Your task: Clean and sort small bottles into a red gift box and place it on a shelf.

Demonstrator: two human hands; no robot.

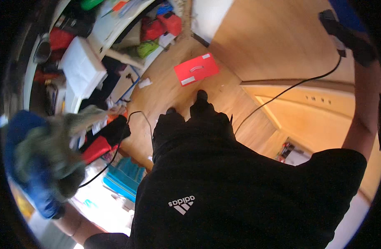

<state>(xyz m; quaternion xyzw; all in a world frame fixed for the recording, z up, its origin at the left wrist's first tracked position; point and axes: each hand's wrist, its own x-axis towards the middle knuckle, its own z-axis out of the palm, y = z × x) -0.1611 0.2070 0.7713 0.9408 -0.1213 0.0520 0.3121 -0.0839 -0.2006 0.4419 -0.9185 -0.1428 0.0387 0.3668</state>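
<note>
My left arm reaches out to the lower left. At its end, my left hand (pixel 55 155) is a blur of grey-green material, perhaps a glove, against blue fabric (pixel 41 183). Whether its fingers grip that fabric cannot be made out. My right arm stretches up along the right rim. Dark covering wraps my right hand (pixel 349 39), and a blue surface (pixel 347 14) shows beyond it; its grip is unclear. From near each hand, a black cable (pixel 290 88) runs towards my body. On the floor beyond my feet lies a flat red case (pixel 198 71) with a pale handle.
Crowded white shelving (pixel 115 37) lines the left, with a white box (pixel 81 67) sticking out. Below it are red and black fabric (pixel 98 149) and a turquoise textile item (pixel 125 177). A wooden panel (pixel 265 40) and pale wooden furniture (pixel 318 115) stand on the right.
</note>
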